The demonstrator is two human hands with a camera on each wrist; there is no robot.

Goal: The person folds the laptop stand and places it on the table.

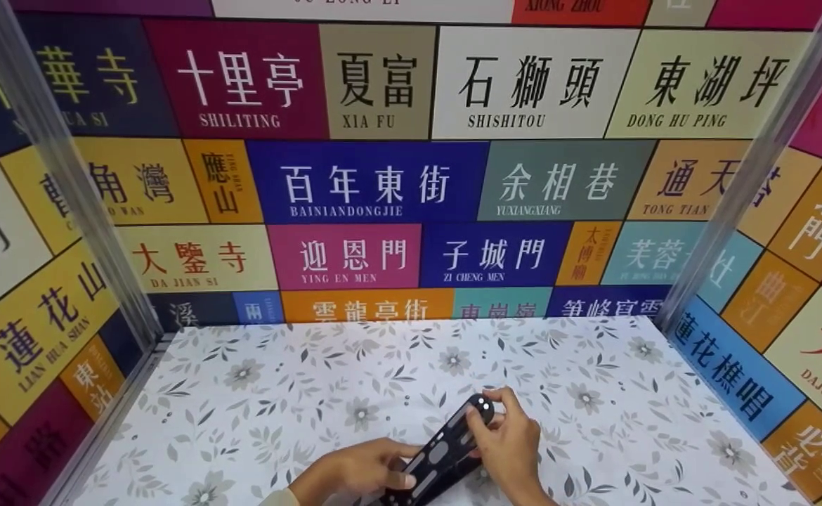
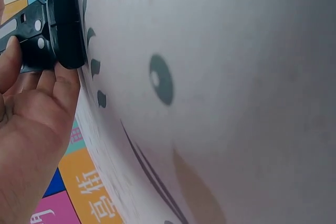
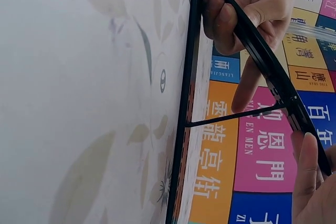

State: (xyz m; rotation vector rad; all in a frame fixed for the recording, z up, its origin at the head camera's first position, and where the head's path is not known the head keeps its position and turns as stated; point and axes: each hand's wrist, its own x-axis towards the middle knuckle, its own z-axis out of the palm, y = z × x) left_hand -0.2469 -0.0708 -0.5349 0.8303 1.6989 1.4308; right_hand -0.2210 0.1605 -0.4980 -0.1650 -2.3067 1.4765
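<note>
Left hand (image 1: 355, 472) fingers curled round lower end of black slotted stand (image 1: 446, 450), right hand (image 1: 513, 450) pinching its raised upper end, stand tilted over floral tablecloth (image 1: 277, 393) near front edge, sign-covered walls (image 1: 376, 183) behind, metal posts (image 1: 60, 176) at corners.

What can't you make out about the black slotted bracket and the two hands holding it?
- Black slotted plastic bracket: in the head view its near end is cut off by the bottom edge.
- Left hand: its fingers curl behind the bracket.
- Right hand: palm side hidden by its own back.
- Floral tablecloth: blurred in the left wrist view.
</note>
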